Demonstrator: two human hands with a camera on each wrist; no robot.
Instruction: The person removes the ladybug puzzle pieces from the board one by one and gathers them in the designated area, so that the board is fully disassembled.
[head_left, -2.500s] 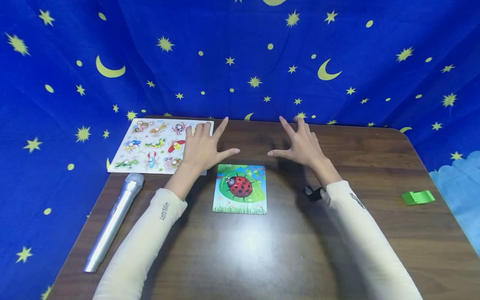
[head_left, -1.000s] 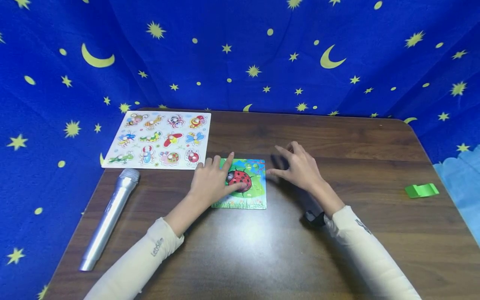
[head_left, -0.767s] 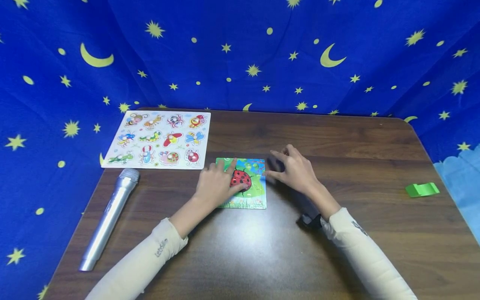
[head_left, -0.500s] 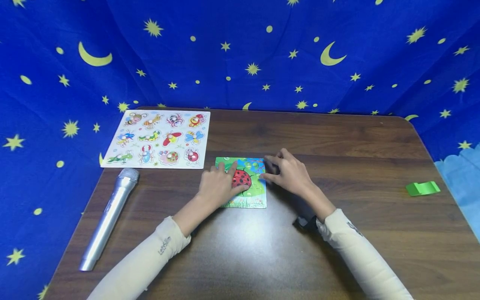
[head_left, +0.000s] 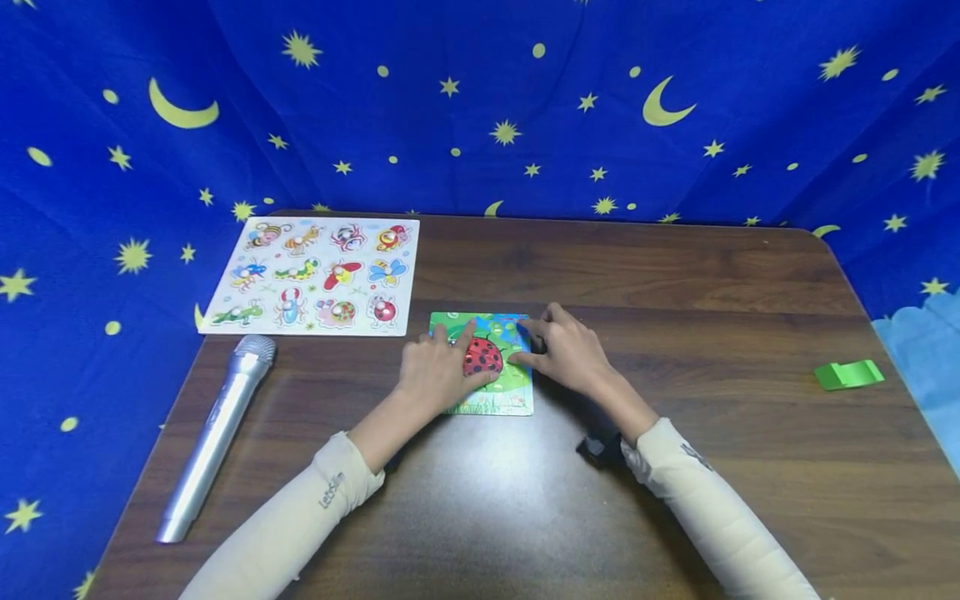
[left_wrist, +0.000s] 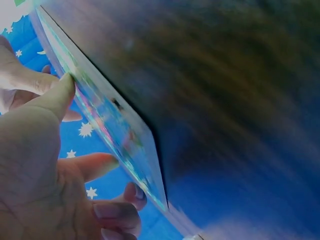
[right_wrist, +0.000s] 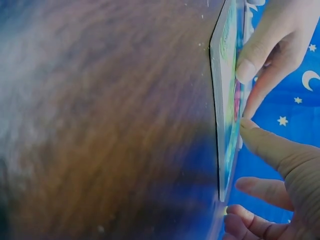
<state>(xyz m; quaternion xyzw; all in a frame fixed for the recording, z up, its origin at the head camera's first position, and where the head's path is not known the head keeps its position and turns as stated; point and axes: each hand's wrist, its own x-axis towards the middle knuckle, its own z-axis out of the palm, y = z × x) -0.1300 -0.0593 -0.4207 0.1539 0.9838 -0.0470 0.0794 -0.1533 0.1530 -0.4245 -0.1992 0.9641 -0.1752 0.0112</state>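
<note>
A square ladybug jigsaw puzzle (head_left: 517,402) lies flat on the table. My left hand (head_left: 431,375) rests over its left half, thumb and index finger spread and touching the picture near the red ladybug (head_left: 482,357). From the right, my right hand (head_left: 572,354) reaches over the puzzle's right edge, thumb and index finger apart. In the left wrist view, the left thumb (left_wrist: 62,95) presses the puzzle's face. The right wrist view has the right thumb (right_wrist: 265,142) at the puzzle's surface, the other fingers loosely bent. No piece shows between the fingers of either hand.
A white insect peg puzzle (head_left: 315,293) lies at the back left. Below it, a silver microphone (head_left: 217,442) slants along the left side. A small green object (head_left: 849,375) sits near the right edge. Behind the wooden table (head_left: 712,333) hangs a blue star-patterned curtain (head_left: 420,108).
Both hands came down from above the table's back to the ladybug puzzle. The left settled on its left half; the right moved left onto its right edge. The view tilted slightly.
</note>
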